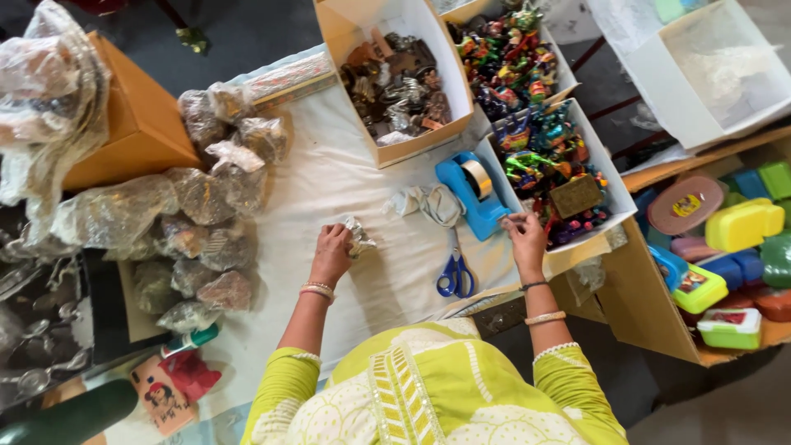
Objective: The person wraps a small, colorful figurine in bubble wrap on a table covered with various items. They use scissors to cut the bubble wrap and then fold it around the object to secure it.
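Note:
My left hand [332, 250] is closed on a small packet wrapped in clear plastic [358, 236], held just above the white cloth [329, 177] on the table. My right hand [525, 234] is at the front edge of a white box of colourful figurines [554, 161], its fingertips pinched together on something too small to make out. A blue tape dispenser [472, 191] sits just left of that hand. Blue-handled scissors [455, 268] lie between my two hands, beside a crumpled bit of plastic [428, 202].
Several plastic-wrapped bundles [210, 222] pile up at the left beside a brown carton [136, 124]. A carton of dark metal pieces [397, 82] and a second figurine box [504, 51] stand at the back. Coloured plastic lunch boxes [733, 247] fill a carton at the right.

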